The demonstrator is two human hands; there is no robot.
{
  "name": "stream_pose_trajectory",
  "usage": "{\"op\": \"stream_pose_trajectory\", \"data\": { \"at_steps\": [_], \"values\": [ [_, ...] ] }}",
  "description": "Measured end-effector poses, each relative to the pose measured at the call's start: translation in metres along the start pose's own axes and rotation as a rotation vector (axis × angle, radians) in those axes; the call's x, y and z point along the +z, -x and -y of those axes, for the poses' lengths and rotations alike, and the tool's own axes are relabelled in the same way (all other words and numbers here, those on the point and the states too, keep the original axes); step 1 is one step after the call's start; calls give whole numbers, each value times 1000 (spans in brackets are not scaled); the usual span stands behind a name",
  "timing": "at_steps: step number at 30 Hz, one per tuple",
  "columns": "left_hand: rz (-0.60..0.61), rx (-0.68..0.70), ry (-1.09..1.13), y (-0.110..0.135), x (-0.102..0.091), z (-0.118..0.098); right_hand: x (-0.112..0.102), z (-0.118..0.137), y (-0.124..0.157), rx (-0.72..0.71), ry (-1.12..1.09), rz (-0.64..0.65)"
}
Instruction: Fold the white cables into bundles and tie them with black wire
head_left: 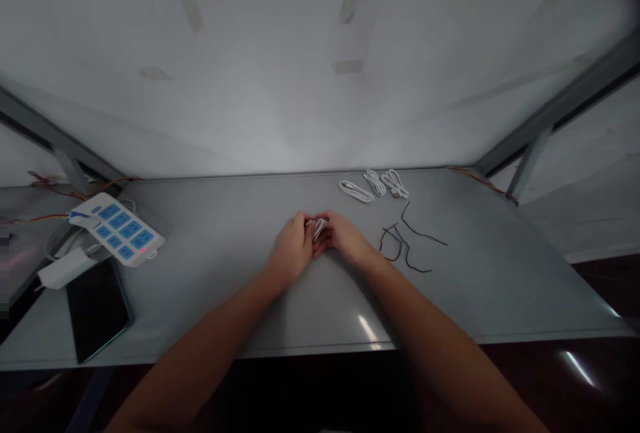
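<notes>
Near the middle of the grey table, my left hand (293, 245) and my right hand (344, 236) meet around a small bundled white cable (319, 228). Fingers of both hands are closed on it from either side, and most of the bundle is hidden by them. Beyond my right hand lie three coiled white cables, a flat loop (356, 192), a tight bundle (375, 182) and a wider coil (395, 184). Several thin black ties (407, 246) are scattered on the table to the right of my right hand.
On the left side, a white power strip (131, 223) with blue sockets has a red light lit. A white charger (67, 268) and a dark phone or tablet (99, 306) lie beside it. Metal frame bars (530, 160) rise at both sides, and a white wall (280, 86) closes the back.
</notes>
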State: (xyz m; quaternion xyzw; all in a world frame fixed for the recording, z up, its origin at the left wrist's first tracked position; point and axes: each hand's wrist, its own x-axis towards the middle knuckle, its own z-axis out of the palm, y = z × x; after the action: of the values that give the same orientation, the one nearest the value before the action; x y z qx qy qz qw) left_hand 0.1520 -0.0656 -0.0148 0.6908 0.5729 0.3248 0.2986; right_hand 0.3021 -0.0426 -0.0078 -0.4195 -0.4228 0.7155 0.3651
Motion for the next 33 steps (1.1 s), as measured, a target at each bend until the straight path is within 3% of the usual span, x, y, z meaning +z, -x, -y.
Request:
{"op": "stream_pose_trajectory", "data": {
  "at_steps": [8,12,19,23,25,29,33],
  "values": [
    [-193,-4,286,-8,-7,-2,7,-5,-3,-233,-60,-15],
    [-254,28,199,-9,-11,-4,10,-4,-3,-208,-108,-19],
    [-211,205,32,-6,-11,-7,14,-5,0,-190,-20,-61],
    [-235,175,68,-7,-11,-5,12,-3,1,-206,15,-66],
    [-194,81,166,-9,-10,-3,8,-2,0,-244,64,-108],
    [43,-102,497,-15,-7,0,-1,2,-4,-325,198,-257],
    [125,-111,574,-16,-7,0,-7,5,-5,-311,244,-291]
  ]
}}
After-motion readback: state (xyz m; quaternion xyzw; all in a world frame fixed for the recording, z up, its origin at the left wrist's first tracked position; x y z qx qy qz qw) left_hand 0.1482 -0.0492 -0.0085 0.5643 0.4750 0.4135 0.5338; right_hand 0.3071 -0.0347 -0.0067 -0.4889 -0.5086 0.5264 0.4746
